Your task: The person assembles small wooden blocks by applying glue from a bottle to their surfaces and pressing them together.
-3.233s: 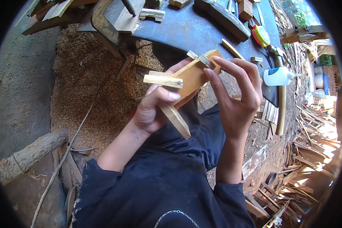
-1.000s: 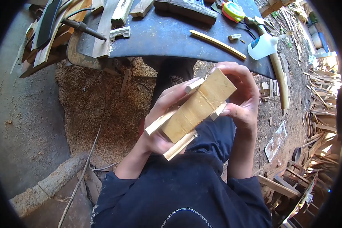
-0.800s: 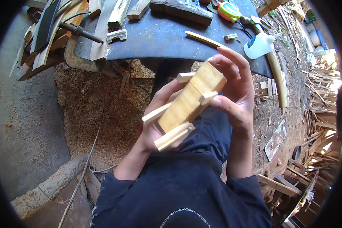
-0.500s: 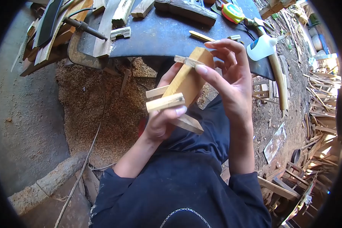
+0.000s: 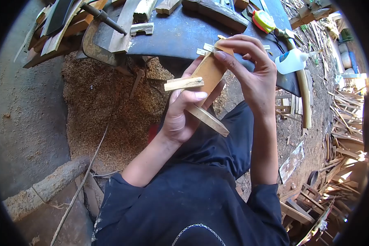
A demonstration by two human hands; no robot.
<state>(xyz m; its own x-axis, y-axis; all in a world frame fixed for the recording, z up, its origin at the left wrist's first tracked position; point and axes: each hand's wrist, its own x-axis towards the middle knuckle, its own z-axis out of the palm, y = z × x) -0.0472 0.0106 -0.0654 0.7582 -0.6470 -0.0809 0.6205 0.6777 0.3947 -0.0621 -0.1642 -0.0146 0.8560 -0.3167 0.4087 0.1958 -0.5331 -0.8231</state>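
A wooden piece (image 5: 214,73) with a flat tan face is held tilted above my lap. My left hand (image 5: 181,112) is wrapped round its lower part, thumb on top. A short pale strip (image 5: 184,83) crosses it by that thumb, and a longer bar (image 5: 211,121) sticks out toward the lower right. My right hand (image 5: 254,69) pinches the upper end of the wooden piece between thumb and fingers. Small pale strips (image 5: 205,49) show beside that end; whether they touch it, I cannot tell.
On the dark table (image 5: 172,35) lie a clamp (image 5: 104,18), a notched block (image 5: 142,28), a dark wood block (image 5: 217,14), a yellow-green tape measure (image 5: 263,21) and a white bottle (image 5: 291,60). A hammer handle (image 5: 302,92) overhangs its right edge. Wood shavings (image 5: 106,110) cover the floor.
The held wooden piece has turned, showing more of its flat face. My right fingers have closed on its upper end. The table appears shifted slightly right and up in the view.
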